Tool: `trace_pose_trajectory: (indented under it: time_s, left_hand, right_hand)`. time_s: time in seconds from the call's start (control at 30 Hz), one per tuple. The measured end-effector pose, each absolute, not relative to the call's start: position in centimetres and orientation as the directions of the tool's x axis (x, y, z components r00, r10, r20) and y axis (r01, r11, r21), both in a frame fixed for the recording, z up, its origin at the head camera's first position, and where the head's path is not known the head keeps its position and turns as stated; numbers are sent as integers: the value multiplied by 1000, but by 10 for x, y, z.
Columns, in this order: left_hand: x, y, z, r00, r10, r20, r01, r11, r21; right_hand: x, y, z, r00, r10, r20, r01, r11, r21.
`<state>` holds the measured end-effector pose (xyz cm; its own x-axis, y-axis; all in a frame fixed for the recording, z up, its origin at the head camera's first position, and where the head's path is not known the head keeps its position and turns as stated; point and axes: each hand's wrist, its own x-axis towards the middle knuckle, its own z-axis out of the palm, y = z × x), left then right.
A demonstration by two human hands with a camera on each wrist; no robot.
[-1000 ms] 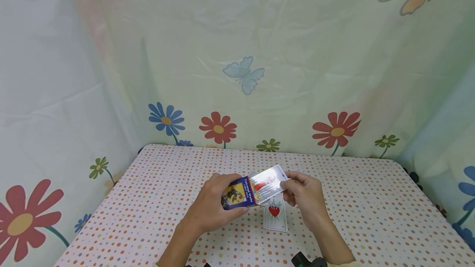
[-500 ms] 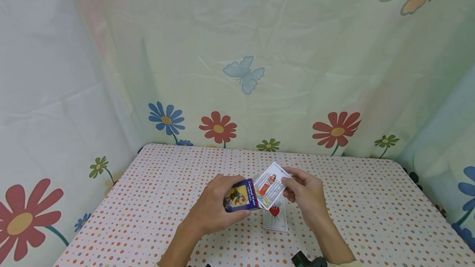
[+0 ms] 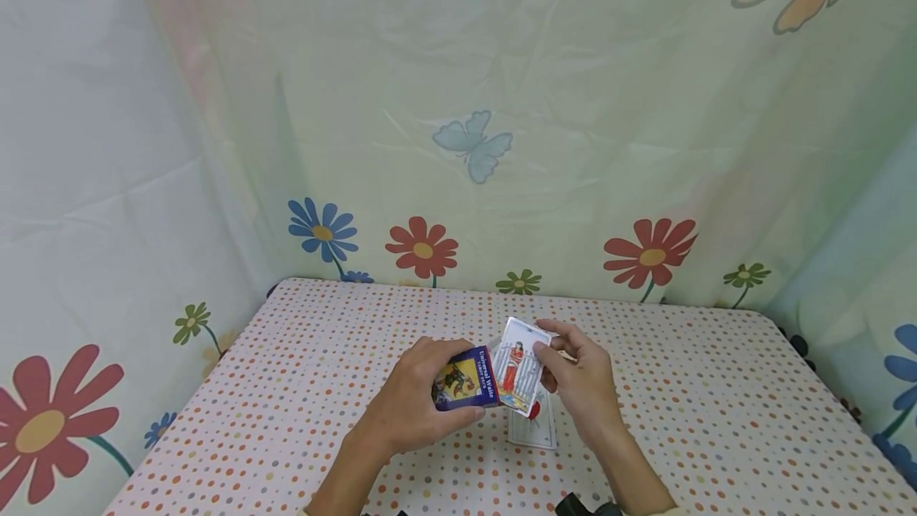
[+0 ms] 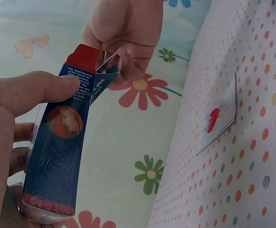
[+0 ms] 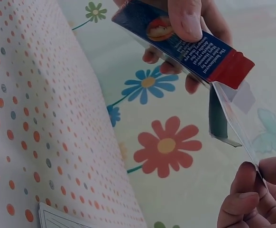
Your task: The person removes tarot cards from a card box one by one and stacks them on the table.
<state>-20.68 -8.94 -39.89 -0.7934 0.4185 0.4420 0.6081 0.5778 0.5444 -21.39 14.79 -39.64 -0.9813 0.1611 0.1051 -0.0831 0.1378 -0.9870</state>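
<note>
The left hand [image 3: 410, 403] grips a dark-blue, slim rectangular cardboard tarot box [image 3: 460, 381] above the table, thumb against a narrow side, likely steadying it with its mouth toward the right hand [image 3: 583, 373]. That hand pinches a glossy white rectangular card with a red-robed figure [image 3: 514, 371] near one edge, presumably leaving the opposite end free at the mouth; whether it sits inside cannot be told. Beneath, a white rectangular card with a red heart [image 3: 539, 432] lies flat on the dotted tablecloth [image 3: 659, 420].

Soft, even light fills the head view (both wrist views look dimmer).
</note>
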Motion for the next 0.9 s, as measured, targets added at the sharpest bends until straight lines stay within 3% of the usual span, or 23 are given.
trace_pose_trajectory:
  time_s: [0.9]
  left_hand:
    - [-207,-91,-399,-814,397,423,579,601,551]
  right_hand:
    - [-211,140,-396,-994,1,106,-105,81,-991]
